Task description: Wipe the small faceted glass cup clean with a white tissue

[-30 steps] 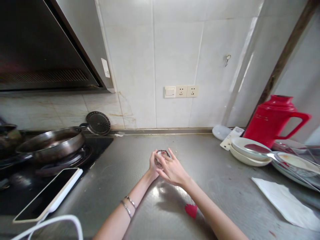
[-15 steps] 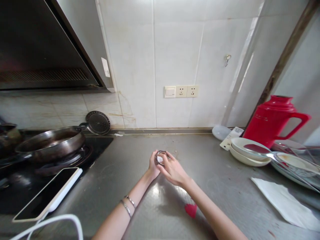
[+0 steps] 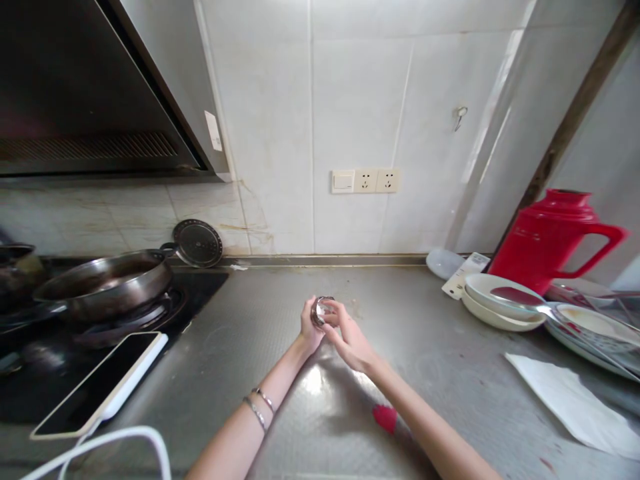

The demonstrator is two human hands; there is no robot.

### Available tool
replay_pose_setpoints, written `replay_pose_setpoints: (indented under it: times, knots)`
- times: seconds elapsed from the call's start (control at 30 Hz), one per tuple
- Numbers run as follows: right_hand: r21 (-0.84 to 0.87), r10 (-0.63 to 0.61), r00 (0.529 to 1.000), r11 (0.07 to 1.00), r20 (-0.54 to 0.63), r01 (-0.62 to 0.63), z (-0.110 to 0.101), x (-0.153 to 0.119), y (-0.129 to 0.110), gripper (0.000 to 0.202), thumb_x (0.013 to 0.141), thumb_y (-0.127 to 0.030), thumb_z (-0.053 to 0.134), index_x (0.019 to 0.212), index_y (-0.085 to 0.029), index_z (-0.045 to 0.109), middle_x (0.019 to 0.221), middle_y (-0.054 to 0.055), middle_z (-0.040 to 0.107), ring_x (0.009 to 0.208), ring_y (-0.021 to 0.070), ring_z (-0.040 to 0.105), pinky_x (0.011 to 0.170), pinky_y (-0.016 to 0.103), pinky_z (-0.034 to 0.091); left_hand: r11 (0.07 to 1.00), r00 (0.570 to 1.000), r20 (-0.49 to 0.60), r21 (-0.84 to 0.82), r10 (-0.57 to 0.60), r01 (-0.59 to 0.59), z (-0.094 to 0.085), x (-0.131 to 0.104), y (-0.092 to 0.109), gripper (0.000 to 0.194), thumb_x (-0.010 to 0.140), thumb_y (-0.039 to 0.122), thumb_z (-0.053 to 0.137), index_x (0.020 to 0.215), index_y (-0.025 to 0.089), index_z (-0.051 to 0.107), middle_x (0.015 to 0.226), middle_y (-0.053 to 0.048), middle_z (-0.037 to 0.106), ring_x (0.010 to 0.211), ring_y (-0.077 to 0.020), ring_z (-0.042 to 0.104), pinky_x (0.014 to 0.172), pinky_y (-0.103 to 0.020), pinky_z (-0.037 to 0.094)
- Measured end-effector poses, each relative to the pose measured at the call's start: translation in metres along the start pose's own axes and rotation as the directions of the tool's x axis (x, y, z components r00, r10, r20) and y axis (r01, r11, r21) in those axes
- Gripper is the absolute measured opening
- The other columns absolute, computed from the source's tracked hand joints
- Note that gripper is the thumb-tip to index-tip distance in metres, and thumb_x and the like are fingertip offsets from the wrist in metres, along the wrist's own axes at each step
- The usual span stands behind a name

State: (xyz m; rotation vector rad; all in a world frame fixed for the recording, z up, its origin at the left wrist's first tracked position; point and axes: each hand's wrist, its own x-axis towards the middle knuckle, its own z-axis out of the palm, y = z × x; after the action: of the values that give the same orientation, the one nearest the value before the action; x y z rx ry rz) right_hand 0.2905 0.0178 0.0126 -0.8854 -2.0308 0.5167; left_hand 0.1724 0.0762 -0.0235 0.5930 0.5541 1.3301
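Observation:
A small round metallic object [image 3: 320, 311] with something white inside it is at the middle of the grey counter. My left hand [image 3: 311, 325] wraps round its left side. My right hand [image 3: 349, 340] reaches to it from the right, thumb and fingers bent at its rim and over its opening. Whether the right fingers pinch the white stuff is too small to tell. A red piece [image 3: 385, 418] lies on the counter beside my right forearm.
On the left are a pan [image 3: 110, 283] on the stove and a phone [image 3: 100, 387] with a white cable. Stacked bowls [image 3: 500, 303], a red thermos [image 3: 550, 240], plates and a white napkin [image 3: 570, 400] lie on the right. Wall sockets [image 3: 377, 181] are behind.
The fingers of my right hand have shifted slightly right at the round object, showing more of its opening. The camera view has moved slightly.

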Motion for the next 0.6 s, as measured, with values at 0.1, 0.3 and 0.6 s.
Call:
replay_pose_setpoints:
  times: [0.1,0.3,0.6]
  knots:
    - [-0.226,-0.189,0.98,0.954,0.057,0.197,-0.007,0.002,0.0,0.037,0.094,-0.034,0.041,0.126,-0.016,0.039,0.112,0.014,0.067,0.109,0.0255,0.061,0.107,0.051,0.034,1.0,1.0,-0.015,0.009,-0.011,0.011,0.003,-0.003,0.004,0.039,0.074,0.05,0.058,0.075,0.012,0.067,0.061,-0.005,0.066,0.049,-0.0153,0.057,0.049,-0.025,0.038]
    - [-0.499,-0.281,0.943,0.8,0.178,0.332,-0.017,0.005,0.008,0.043,0.092,-0.035,0.043,0.127,-0.011,0.043,0.096,0.013,0.073,0.096,0.0257,0.067,0.114,0.056,0.019,0.996,0.995,-0.046,-0.002,-0.088,0.088,0.006,-0.006,0.008,0.042,0.076,0.053,0.057,0.078,0.012,0.067,0.057,-0.003,0.064,0.047,-0.0146,0.056,0.047,-0.024,0.038]
    - [-0.528,-0.247,0.951,0.791,0.188,0.31,-0.013,0.005,0.014,0.058,0.093,-0.038,0.044,0.143,-0.011,0.031,0.127,0.018,0.061,0.124,0.0272,0.052,0.114,0.057,0.017,0.991,0.993,0.022,0.056,-0.119,0.118,0.001,-0.001,0.008,0.042,0.078,0.052,0.054,0.079,0.012,0.067,0.06,-0.004,0.065,0.047,-0.0144,0.055,0.044,-0.024,0.036]
